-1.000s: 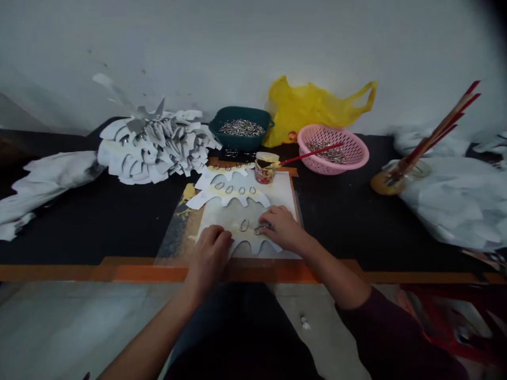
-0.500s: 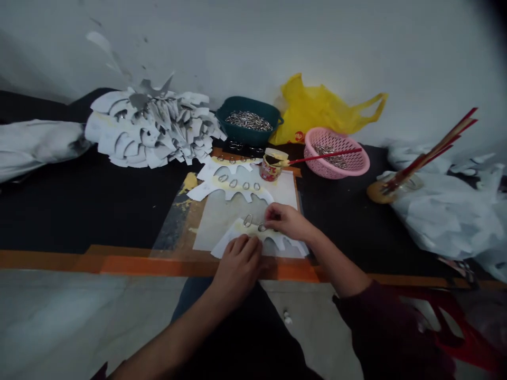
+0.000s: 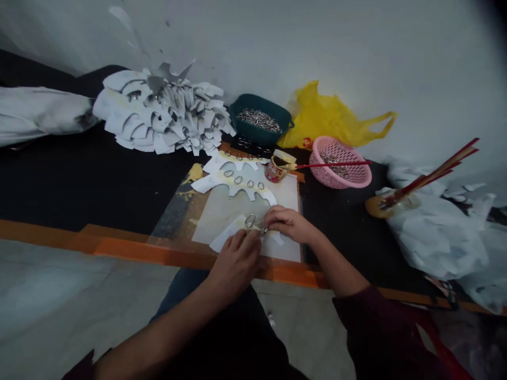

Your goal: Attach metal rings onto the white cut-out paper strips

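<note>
A white scalloped cut-out piece (image 3: 224, 236) lies near the table's front edge, partly covered by both my hands. My left hand (image 3: 238, 259) is closed on its front edge, fingertips close to my right fingers. One oval metal ring (image 3: 250, 220) stands at the piece's upper edge, just above my left fingers. A second metal ring (image 3: 265, 230) shows at the pinched fingertips of my right hand (image 3: 290, 224); the exact contact is hidden. Farther back, another white cut-out (image 3: 202, 184) carries several rings along a yellowish strip, with a similar one behind it.
A small glue tub (image 3: 275, 171) with a red stick (image 3: 336, 165) stands behind my hands. Beyond are a dark green basket (image 3: 253, 138) of rings, a pink basket (image 3: 332, 181), a yellow bag (image 3: 336, 119) and piled white cut-outs (image 3: 174, 119). Red sticks (image 3: 439, 171) lean at right.
My left fingers have moved up to my right fingertips, at the second ring. The white piece's right end reaches less far right. The whole view has tilted.
</note>
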The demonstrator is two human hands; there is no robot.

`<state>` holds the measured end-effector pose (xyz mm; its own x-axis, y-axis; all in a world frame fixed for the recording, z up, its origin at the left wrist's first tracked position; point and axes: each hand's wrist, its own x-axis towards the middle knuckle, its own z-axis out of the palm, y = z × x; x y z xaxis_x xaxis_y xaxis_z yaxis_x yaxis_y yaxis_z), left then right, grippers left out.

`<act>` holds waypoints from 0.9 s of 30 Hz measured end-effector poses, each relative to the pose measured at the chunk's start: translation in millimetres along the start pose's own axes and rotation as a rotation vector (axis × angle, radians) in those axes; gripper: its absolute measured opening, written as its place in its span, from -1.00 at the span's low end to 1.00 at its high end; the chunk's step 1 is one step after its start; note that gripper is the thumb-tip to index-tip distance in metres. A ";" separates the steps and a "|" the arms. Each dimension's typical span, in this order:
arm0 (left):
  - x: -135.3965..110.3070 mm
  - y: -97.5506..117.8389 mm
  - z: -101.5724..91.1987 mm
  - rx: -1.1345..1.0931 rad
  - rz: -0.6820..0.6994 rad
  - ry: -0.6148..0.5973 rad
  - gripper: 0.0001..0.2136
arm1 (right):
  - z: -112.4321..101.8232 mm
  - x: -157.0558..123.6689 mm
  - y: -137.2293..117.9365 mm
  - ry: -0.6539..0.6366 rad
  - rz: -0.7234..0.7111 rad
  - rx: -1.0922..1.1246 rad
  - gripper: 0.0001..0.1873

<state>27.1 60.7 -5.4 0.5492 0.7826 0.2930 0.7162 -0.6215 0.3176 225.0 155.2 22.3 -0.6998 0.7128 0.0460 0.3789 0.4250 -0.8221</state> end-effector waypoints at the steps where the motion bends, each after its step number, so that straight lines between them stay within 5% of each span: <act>1: -0.2 -0.4 -0.2 -0.001 0.001 -0.003 -0.69 | -0.6 -0.4 3.7 0.065 0.045 0.095 -0.89; 6: -2.4 -2.3 1.2 -0.013 0.000 0.010 -0.68 | -10.9 -4.7 11.0 0.596 0.217 0.400 -0.86; 9: -4.5 -1.5 4.2 -0.026 -0.030 0.027 -0.65 | -12.6 -5.8 -5.9 0.425 0.277 0.273 -0.89; 16: -6.5 6.7 2.9 0.052 -0.110 -0.039 -0.62 | 4.9 14.4 -37.1 -0.021 0.154 -0.295 -0.84; 27: -10.4 9.7 5.2 0.007 -0.080 0.033 -0.67 | 10.1 28.4 -17.2 -0.125 0.162 -0.392 -0.83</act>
<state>30.6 46.7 -10.1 0.4759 0.8281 0.2962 0.7604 -0.5566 0.3346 192.5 162.5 32.1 -0.6713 0.7249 -0.1547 0.6738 0.5099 -0.5348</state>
